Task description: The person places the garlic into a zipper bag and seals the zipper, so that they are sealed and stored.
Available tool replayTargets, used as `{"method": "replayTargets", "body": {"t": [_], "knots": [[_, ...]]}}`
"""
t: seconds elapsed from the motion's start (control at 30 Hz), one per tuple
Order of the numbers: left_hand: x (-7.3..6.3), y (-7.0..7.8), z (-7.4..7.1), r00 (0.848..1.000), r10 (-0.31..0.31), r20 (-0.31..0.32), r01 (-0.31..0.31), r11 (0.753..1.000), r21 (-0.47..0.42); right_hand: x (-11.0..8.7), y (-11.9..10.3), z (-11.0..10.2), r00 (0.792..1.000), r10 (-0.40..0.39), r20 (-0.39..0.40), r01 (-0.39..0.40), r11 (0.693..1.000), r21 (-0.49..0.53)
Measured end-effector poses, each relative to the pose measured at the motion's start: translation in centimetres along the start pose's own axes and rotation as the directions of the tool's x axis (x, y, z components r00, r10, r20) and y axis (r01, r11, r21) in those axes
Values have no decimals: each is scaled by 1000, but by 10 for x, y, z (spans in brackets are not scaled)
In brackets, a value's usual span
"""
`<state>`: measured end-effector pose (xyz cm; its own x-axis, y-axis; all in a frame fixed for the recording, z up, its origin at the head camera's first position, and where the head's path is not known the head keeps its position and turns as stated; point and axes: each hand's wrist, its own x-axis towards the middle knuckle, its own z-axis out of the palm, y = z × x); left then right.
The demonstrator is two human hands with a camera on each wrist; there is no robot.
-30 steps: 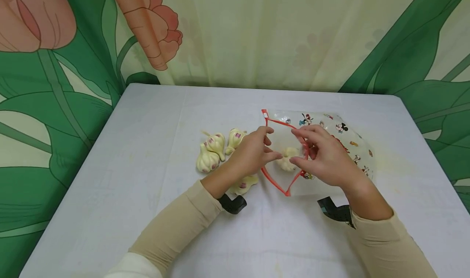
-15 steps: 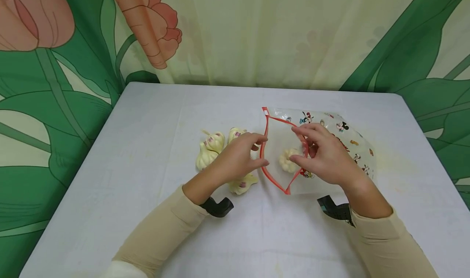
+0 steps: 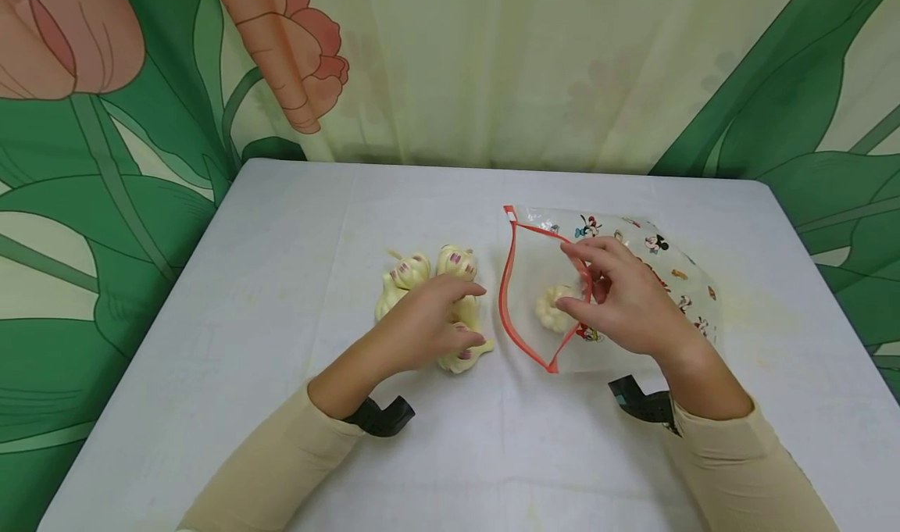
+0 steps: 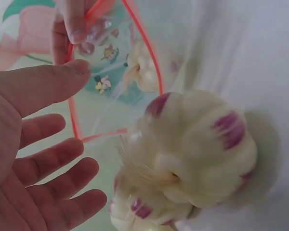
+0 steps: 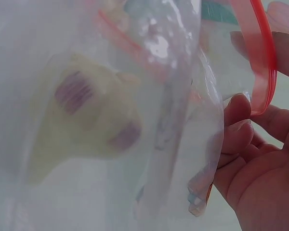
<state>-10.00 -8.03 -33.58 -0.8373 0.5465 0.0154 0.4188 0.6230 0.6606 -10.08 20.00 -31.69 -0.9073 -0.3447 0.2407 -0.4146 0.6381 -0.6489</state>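
A clear plastic zip bag (image 3: pixel 505 301) with a red zip edge and cartoon prints lies with its mouth gaping to the left. Inside it, just past the mouth, sits one garlic bulb (image 3: pixel 552 308). My right hand (image 3: pixel 629 301) grips the bag's red edge between fingers and thumb, as the right wrist view also shows with the red zip edge (image 5: pixel 266 57). My left hand (image 3: pixel 415 325) hovers over several loose garlic bulbs, fingers spread and holding nothing. In the left wrist view, a purple-marked garlic bulb (image 4: pixel 202 144) lies beside those fingers. The hand partly hides the bulbs in the head view.
A white-covered table (image 3: pixel 295 235) carries everything. Behind it hangs a curtain (image 3: pixel 492 71) printed with flowers and leaves. Loose garlic bulbs (image 3: pixel 457 262) lie left of the bag, a short gap from its mouth.
My left hand has withdrawn from the bag's mouth and moved left and down over the loose bulbs. The right hand keeps its hold; the bulb inside is now in plainer sight.
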Motion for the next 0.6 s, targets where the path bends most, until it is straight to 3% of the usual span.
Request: {"method": "replayTargets", "body": {"t": [0.23,0.6], "knots": [[-20,-9,3,1000,-5,6,5,998,58,-1,2,2,1000,-11,-11,11,1000,13],[-39,-33,17,997,81,-13,-78,987,141,0,1,3,1000,-6,-6,6,1000,12]]}}
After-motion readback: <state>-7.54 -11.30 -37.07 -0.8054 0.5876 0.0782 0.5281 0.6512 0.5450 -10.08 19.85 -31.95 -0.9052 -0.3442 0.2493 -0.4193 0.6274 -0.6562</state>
